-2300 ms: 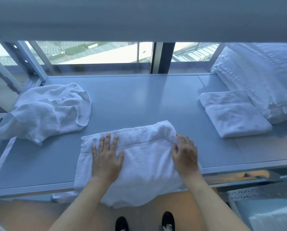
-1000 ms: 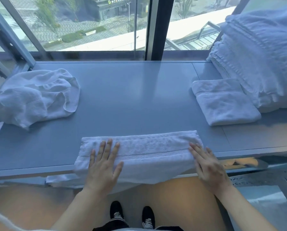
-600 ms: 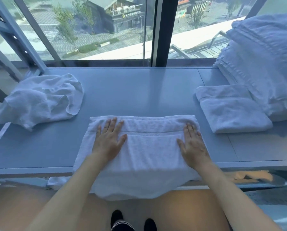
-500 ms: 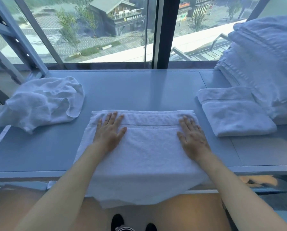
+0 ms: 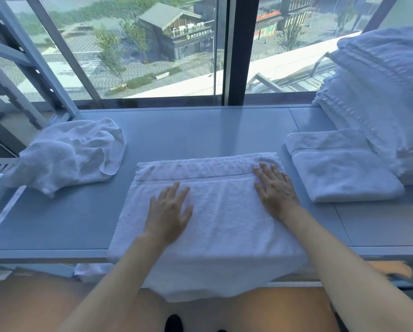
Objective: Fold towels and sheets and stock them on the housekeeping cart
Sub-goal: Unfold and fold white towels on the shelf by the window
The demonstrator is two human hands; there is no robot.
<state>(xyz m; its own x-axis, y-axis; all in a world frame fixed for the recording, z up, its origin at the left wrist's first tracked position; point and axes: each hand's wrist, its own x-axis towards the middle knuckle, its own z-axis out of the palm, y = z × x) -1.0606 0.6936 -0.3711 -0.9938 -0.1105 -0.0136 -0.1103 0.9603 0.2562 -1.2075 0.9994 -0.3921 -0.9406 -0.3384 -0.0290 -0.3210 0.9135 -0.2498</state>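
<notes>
A white towel (image 5: 221,216) lies partly folded on the grey shelf (image 5: 200,133) in front of me, its near part hanging over the front edge. My left hand (image 5: 168,213) lies flat on the towel's middle left with fingers spread. My right hand (image 5: 276,190) presses flat on the towel's right side near the woven band. A folded white towel (image 5: 339,166) sits to the right. At the left lies a crumpled white towel (image 5: 73,153).
A tall stack of folded white linen (image 5: 382,92) fills the right end of the shelf. A large window (image 5: 152,49) stands right behind the shelf. Metal frame posts (image 5: 33,58) rise at the left. Bare shelf surface lies between the towels.
The towel was slid farther onto the shelf with both hands. Since half a second ago my left hand has drawn back toward me and to the right over the towel; my right hand stays near the right edge.
</notes>
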